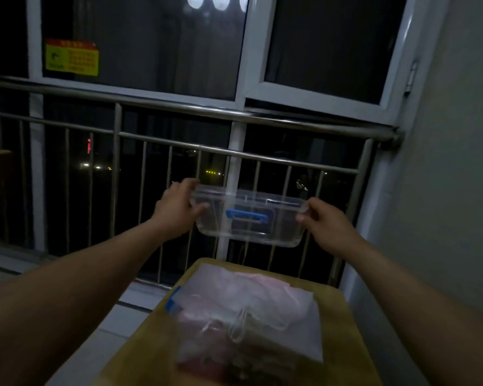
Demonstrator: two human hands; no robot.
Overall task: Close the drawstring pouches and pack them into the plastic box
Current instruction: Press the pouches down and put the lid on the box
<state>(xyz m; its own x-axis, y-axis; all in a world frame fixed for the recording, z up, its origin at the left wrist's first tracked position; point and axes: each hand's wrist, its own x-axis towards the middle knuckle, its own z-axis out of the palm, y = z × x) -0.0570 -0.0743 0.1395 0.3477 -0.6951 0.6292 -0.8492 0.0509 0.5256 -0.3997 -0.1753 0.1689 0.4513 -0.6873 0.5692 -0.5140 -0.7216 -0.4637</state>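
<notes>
A clear plastic box [285,232] with a blue handle [247,216] is held up in the air in front of the railing, tilted toward me. My left hand [176,211] grips its left end and my right hand [322,225] grips its right end. Below it, a heap of sheer pink and white drawstring pouches [251,310] with loose white cords lies on a yellow-topped table [343,330]. A clear lid with a blue clip [173,300] lies under the heap, at its left side.
A steel railing [179,107] with vertical bars runs across in front of dark windows. A pale wall [457,190] closes the right side. Tiled floor [101,338] shows left of the table.
</notes>
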